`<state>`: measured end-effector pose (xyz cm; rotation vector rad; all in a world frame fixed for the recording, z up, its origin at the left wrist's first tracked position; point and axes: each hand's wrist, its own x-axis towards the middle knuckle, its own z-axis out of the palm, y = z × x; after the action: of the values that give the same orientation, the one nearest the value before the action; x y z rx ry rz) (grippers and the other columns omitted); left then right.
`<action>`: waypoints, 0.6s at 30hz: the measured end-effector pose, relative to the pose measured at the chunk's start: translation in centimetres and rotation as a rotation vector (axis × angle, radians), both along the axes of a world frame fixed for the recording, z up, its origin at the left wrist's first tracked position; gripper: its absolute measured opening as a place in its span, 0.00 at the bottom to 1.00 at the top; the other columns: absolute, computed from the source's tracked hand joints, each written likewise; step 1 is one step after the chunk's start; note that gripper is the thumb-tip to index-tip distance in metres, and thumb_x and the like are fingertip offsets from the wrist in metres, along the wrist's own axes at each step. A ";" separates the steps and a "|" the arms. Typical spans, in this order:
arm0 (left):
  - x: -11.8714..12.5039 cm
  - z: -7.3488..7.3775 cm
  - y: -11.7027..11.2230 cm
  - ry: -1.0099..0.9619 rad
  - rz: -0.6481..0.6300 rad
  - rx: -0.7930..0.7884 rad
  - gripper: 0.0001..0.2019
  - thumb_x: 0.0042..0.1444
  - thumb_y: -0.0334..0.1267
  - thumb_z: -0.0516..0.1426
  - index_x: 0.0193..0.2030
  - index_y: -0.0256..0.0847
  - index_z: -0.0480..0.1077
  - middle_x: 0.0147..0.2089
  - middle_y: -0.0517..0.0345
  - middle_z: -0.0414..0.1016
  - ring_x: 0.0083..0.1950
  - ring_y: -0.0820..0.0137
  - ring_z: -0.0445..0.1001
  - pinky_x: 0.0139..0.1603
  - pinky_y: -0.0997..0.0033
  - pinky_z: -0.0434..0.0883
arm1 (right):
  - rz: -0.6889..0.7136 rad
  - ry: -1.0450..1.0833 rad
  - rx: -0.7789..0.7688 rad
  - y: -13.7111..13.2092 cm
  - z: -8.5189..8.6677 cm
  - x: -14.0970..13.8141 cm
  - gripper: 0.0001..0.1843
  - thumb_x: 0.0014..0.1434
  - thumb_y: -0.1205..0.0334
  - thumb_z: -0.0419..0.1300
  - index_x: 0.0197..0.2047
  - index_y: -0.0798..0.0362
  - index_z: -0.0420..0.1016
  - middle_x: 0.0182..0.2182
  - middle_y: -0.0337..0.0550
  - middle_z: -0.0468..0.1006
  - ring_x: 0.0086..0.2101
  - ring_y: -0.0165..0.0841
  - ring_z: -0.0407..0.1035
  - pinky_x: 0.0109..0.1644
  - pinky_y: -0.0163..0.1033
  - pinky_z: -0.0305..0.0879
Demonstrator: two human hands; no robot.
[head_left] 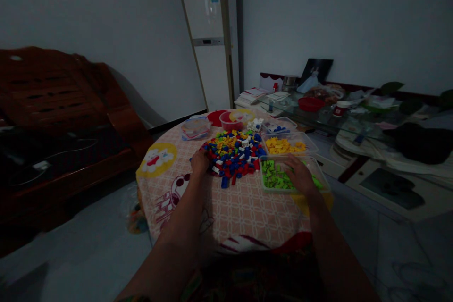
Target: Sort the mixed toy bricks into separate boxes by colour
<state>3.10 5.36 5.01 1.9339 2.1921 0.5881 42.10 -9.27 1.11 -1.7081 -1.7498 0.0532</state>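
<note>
A heap of small red, blue, yellow, white and green bricks [235,153] lies on a round table under a patterned cloth [240,207]. My left hand [200,163] rests at the heap's left edge with fingers curled; what they hold is hidden. My right hand [299,173] lies over a clear tray of green bricks [274,177], fingers bent down into it. Behind that tray stands a clear tray of yellow bricks [285,145], and further back one with blue bricks [279,127].
A clear lidded box [195,127], a red bowl [230,120] and white bricks [255,124] stand at the table's far side. A dark wooden bench [60,118] fills the left. A cluttered glass table [339,113] stands right, a tall white unit [208,33] behind.
</note>
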 end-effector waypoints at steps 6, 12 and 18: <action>-0.4 0.2 1.1 0.056 -0.024 -0.050 0.20 0.65 0.37 0.54 0.59 0.48 0.80 0.58 0.44 0.79 0.58 0.53 0.78 0.53 0.61 0.74 | 0.002 -0.009 0.037 0.0 0.0 0.0 0.18 0.63 0.62 0.57 0.52 0.51 0.84 0.65 0.50 0.75 0.66 0.47 0.67 0.73 0.58 0.61; -0.2 0.5 0.5 0.084 -0.034 -0.043 0.17 0.65 0.38 0.55 0.56 0.44 0.79 0.59 0.45 0.78 0.59 0.55 0.77 0.55 0.63 0.72 | 0.000 -0.005 0.004 -0.2 0.3 -0.2 0.18 0.63 0.62 0.57 0.52 0.51 0.84 0.65 0.50 0.75 0.65 0.48 0.69 0.71 0.57 0.65; -0.5 0.2 0.3 -0.014 0.002 -0.023 0.16 0.66 0.40 0.54 0.56 0.42 0.77 0.58 0.47 0.80 0.59 0.57 0.77 0.55 0.64 0.71 | -0.003 -0.009 0.028 -0.2 0.2 -0.4 0.17 0.65 0.59 0.56 0.50 0.51 0.84 0.65 0.52 0.75 0.63 0.49 0.70 0.71 0.59 0.64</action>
<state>2.59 5.64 5.20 1.9109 2.1835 0.5725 41.72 -9.51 1.35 -1.6933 -1.7474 0.0197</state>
